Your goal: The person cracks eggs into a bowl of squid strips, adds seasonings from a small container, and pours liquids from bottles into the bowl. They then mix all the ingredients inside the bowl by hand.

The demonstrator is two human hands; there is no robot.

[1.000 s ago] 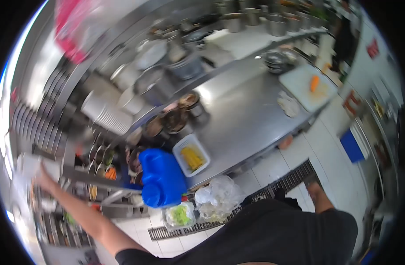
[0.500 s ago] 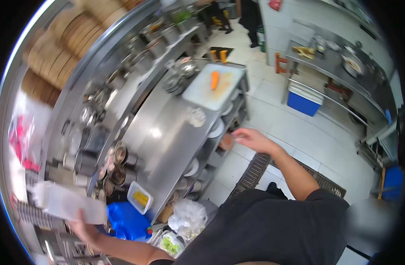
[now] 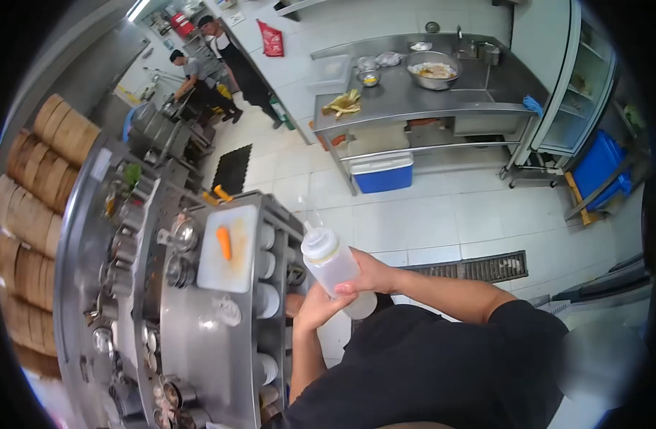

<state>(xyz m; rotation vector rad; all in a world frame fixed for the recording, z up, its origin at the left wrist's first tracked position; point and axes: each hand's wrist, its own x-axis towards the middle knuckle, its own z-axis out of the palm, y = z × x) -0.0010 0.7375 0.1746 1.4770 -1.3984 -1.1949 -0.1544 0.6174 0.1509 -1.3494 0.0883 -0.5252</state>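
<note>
A translucent white squeeze bottle (image 3: 329, 259) with a pointed nozzle is held tilted in front of my body, its cap toward the upper left. My left hand (image 3: 319, 304) is closed around its lower part from the left. My right hand (image 3: 371, 274) grips the same bottle from the right, its fingers partly hidden behind it. Below the hands the bottle's rounded base shows. To the left, a peeled carrot (image 3: 224, 243) lies on a stained white cutting board (image 3: 240, 269) on the steel counter (image 3: 199, 336).
Bowls stand on the shelves under the counter. Bamboo steamers (image 3: 31, 264) are stacked at far left. Across the tiled floor (image 3: 306, 175) stand a steel sink table (image 3: 385, 100) with a metal bowl (image 3: 433, 84) and a blue cooler (image 3: 383, 174). Two people (image 3: 235, 64) are in the background.
The squeeze bottle has come from the far left to the front of my body in my left hand. My right hand has closed on it too. The view has turned right.
</note>
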